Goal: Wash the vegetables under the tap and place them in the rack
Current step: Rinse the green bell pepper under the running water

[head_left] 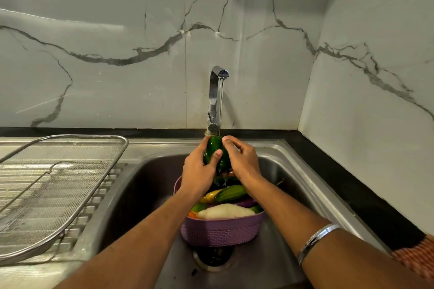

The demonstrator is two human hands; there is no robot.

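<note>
Left hand [198, 169] and right hand [243, 159] both grasping green capsicum [215, 148], thumbs curled over it; capsicum under running tap [215, 98], above purple basket [220, 230] of vegetables in sink [293, 185]; mesh rack [54, 185] on drainboard at sink's left edge.

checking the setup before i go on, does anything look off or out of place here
Nothing stands out. Both hands hold the pepper under the running tap, the basket sits upright in the sink, and the rack lies level.
</note>
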